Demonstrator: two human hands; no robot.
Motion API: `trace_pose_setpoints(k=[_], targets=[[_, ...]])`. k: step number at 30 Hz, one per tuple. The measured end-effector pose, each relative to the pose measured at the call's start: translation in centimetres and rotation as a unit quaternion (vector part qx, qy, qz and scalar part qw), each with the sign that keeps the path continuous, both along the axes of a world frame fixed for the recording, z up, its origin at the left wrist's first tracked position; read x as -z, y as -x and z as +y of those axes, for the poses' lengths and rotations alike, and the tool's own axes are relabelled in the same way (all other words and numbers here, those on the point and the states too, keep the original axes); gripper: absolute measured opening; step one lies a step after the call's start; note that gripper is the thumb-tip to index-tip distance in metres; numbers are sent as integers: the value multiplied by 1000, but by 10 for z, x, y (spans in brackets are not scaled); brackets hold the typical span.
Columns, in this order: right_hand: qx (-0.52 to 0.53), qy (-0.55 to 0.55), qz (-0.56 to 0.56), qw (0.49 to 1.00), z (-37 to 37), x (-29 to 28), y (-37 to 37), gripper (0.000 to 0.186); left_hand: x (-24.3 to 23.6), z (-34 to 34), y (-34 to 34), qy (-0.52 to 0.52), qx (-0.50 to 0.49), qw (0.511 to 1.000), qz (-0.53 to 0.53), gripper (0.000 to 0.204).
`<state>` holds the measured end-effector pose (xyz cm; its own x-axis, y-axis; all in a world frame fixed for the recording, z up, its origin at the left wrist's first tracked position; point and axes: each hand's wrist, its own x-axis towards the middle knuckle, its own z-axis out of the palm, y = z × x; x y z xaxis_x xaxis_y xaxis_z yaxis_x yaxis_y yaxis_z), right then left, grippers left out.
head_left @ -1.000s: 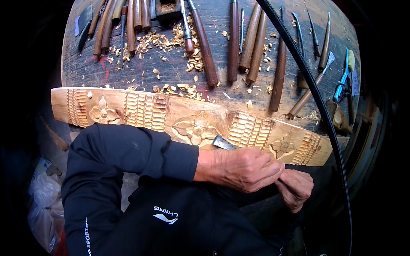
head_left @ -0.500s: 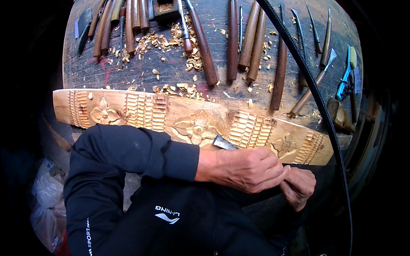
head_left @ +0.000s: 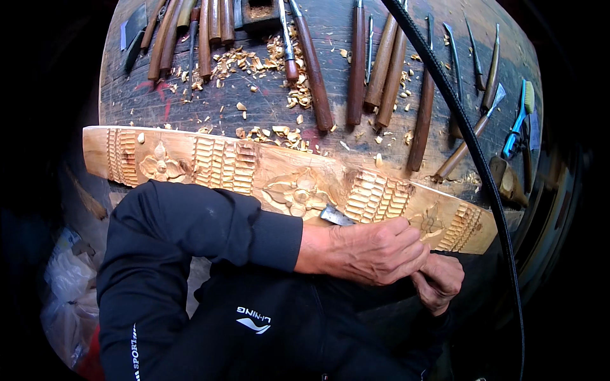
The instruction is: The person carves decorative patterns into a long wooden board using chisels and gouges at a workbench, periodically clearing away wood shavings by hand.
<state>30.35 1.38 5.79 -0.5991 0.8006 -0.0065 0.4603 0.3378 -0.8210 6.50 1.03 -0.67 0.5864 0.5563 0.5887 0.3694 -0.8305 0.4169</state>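
A long pale wooden board (head_left: 273, 164), carved with flower shapes and rows of scallops, lies along the bench's near edge. A flat steel chisel blade (head_left: 337, 216) rests at the lower edge of the central flower. My left hand (head_left: 367, 253) is closed around the chisel, its forearm crossing in front of the board. Beside it on the right, my right hand (head_left: 437, 282) is closed at the chisel's rear end; the handle is hidden by my fingers.
The dark scratched bench (head_left: 127, 101) holds several wooden-handled tools (head_left: 311, 76), wood shavings (head_left: 241, 63) and a blue brush (head_left: 518, 120). A thick black cable (head_left: 464, 120) crosses the right side of the view. Plastic bags (head_left: 70, 286) lie at lower left.
The bench and board sit slightly further right in the view. Both hands keep the same grip, with the chisel at nearly the same spot on the central flower.
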Motion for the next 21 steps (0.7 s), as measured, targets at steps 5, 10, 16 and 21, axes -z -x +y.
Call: trace_pose_setpoints(k=[5, 10, 16, 21], targets=[[1, 3, -2, 1000, -2, 1, 1, 21, 1, -1, 0, 3, 5, 1000, 7, 32], [0, -14, -2, 1000, -4, 2, 8, 20, 1, -2, 1, -2, -6, 1000, 13, 24], [-1, -14, 11, 1000, 0, 3, 16, 19, 3, -4, 0, 2, -23, 1000, 1, 22], [10, -26, -19, 999, -8, -3, 11, 20, 0, -4, 6, -16, -3, 1000, 13, 27]])
